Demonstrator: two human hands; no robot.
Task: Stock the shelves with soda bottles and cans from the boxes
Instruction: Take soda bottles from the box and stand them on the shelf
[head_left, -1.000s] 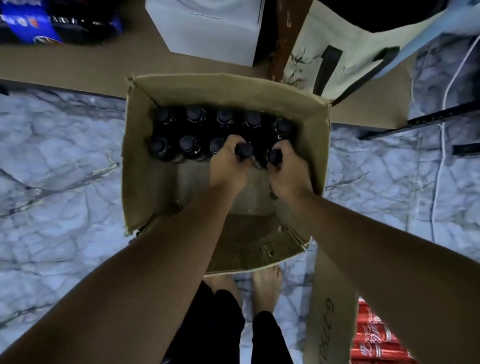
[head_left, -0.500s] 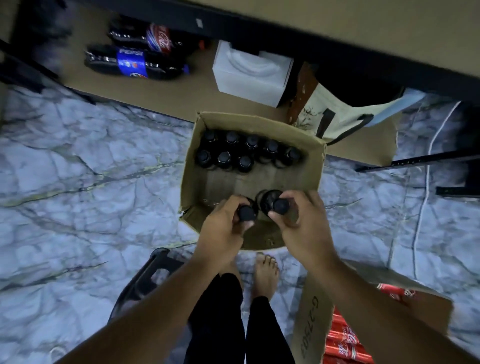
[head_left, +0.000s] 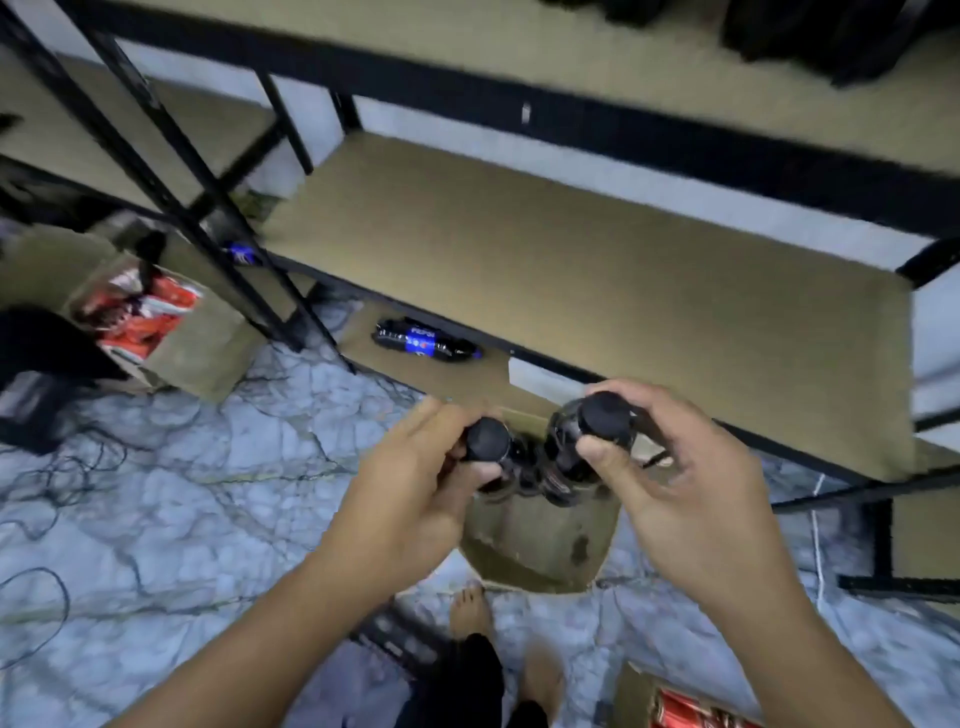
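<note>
My left hand (head_left: 415, 483) grips a dark soda bottle (head_left: 488, 441) by its black cap and neck. My right hand (head_left: 691, 488) grips a second dark bottle (head_left: 605, 418) the same way, a little higher. Both bottles hang above the open cardboard box (head_left: 540, 545) on the floor, whose inside is mostly hidden behind them. Just beyond the hands runs a bare brown shelf board (head_left: 597, 270) in a black metal rack. A Pepsi bottle (head_left: 423, 340) lies on its side on the lowest board.
Black rack posts (head_left: 171, 171) slant down at the left. A box of red cans (head_left: 140, 317) stands on the marble floor at the left, another (head_left: 685, 709) at the bottom right. Dark cables (head_left: 36, 613) trail over the floor. A higher shelf (head_left: 571, 57) crosses the top.
Both hands have lifted their bottles out of the box and up toward the shelf. The view has tilted up from the box to the rack.
</note>
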